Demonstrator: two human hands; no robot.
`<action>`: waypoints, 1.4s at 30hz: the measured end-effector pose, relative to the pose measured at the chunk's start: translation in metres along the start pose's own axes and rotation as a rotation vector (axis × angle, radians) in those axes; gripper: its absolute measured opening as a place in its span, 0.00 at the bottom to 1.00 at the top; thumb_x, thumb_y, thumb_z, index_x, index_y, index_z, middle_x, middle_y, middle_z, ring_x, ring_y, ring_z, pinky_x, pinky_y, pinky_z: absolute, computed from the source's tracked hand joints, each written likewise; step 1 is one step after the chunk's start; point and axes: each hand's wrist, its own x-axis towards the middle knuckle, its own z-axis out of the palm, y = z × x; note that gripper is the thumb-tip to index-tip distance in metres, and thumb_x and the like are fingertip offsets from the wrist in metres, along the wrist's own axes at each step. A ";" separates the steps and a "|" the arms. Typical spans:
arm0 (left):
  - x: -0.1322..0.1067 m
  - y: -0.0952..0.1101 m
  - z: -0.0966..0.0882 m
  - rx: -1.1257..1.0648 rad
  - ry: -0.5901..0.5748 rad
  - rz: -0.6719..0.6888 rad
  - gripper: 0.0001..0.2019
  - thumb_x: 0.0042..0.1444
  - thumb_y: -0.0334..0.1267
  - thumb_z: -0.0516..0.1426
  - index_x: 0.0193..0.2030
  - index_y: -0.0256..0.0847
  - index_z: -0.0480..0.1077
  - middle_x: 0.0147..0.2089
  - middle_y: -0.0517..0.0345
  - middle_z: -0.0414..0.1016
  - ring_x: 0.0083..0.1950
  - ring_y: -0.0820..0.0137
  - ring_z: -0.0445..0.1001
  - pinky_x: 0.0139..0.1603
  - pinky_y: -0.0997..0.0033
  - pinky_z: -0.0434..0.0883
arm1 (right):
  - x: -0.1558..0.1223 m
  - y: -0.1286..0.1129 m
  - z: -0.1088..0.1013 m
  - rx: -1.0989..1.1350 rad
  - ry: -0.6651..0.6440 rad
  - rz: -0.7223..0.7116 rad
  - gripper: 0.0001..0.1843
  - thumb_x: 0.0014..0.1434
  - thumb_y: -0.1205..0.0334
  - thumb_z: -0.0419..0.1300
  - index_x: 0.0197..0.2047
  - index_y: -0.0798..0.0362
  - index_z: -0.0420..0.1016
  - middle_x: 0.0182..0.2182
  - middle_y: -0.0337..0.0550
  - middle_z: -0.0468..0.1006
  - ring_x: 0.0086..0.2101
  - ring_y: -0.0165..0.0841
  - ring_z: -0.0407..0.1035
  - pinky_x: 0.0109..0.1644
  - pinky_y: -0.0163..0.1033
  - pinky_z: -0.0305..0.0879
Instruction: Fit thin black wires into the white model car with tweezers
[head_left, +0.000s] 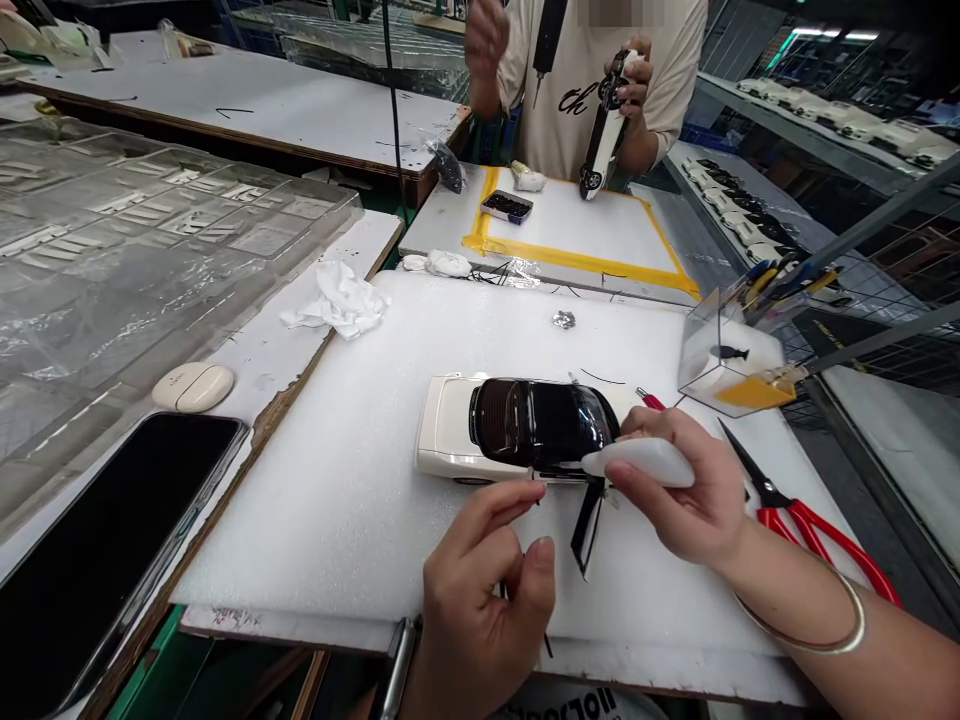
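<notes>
Nearest the camera, the left hand (pixel 480 590) is curled, thumb and fingers pinched on a thin dark tool (pixel 547 645), of which little shows. Its forefinger reaches to the lower edge of the model car (pixel 517 425). Just beside it, the right hand (pixel 690 490), a bangle (pixel 821 635) on the wrist, has its fingers closed around a white oblong part (pixel 637 462), whose tip it holds against the car's side where the black door (pixel 589 525) hangs open.

The car, white-bodied with a glossy black roof, lies on its wheels in the middle of a white foam pad (pixel 337 500) on the table. The work in hand looks like fitting or adjusting something at the door opening. Any further move there calls for a steady car and fine, light placement, since the hanging door seems easy to strain.

To the right lie red-handled scissors (pixel 810 520). To the left are a phone (pixel 105 560) and an earbud case (pixel 193 386). Further back are a crumpled white cloth (pixel 341 300), a clear box of pens (pixel 720 370) and clear plastic trays (pixel 135 230).

Farthest off, across a yellow-taped table (pixel 570 225) bearing a small black tray (pixel 507 206), another person holds a second model car (pixel 607 120) upright.
</notes>
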 end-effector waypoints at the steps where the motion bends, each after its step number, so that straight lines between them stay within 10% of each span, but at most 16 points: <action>1: 0.000 0.000 0.000 -0.001 -0.001 -0.001 0.13 0.57 0.25 0.52 0.22 0.37 0.58 0.49 0.56 0.70 0.49 0.70 0.72 0.52 0.69 0.74 | 0.000 -0.001 0.000 -0.008 -0.001 -0.005 0.09 0.54 0.68 0.61 0.30 0.51 0.61 0.23 0.36 0.64 0.22 0.27 0.59 0.22 0.35 0.54; 42: 0.000 0.001 -0.001 0.004 -0.002 0.002 0.13 0.57 0.25 0.52 0.22 0.37 0.57 0.48 0.55 0.71 0.49 0.69 0.73 0.51 0.69 0.75 | 0.002 -0.002 0.002 -0.037 0.017 -0.123 0.08 0.53 0.71 0.59 0.30 0.52 0.63 0.23 0.38 0.65 0.23 0.30 0.62 0.22 0.37 0.57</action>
